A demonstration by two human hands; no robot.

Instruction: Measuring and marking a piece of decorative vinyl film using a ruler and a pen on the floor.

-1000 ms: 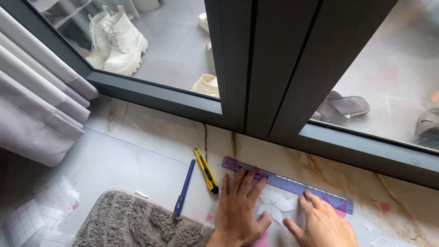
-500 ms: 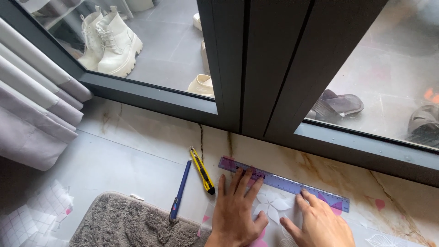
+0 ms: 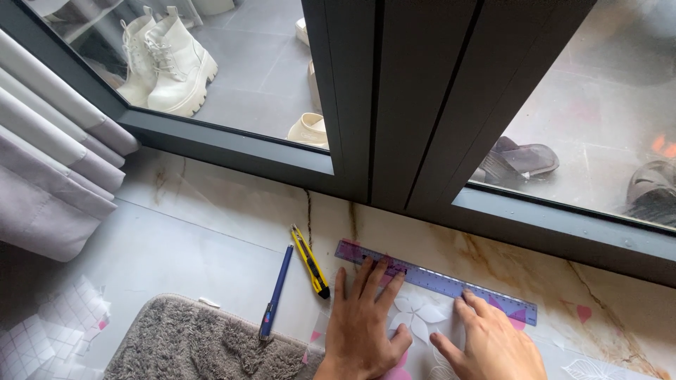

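A blue pen (image 3: 275, 291) and a yellow utility knife (image 3: 310, 261) lay left of the flat left hand (image 3: 364, 328), fingers spread on a translucent purple ruler (image 3: 435, 280) across flowered film (image 3: 415, 325); the right hand (image 3: 493, 340), fingers loosely spread, pressed the film just below the ruler.

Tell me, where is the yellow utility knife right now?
The yellow utility knife lies on the floor left of the left hand, between the blue pen and the purple ruler.

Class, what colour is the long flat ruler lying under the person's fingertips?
The long flat plastic ruler is translucent purple, seen best in the head view.
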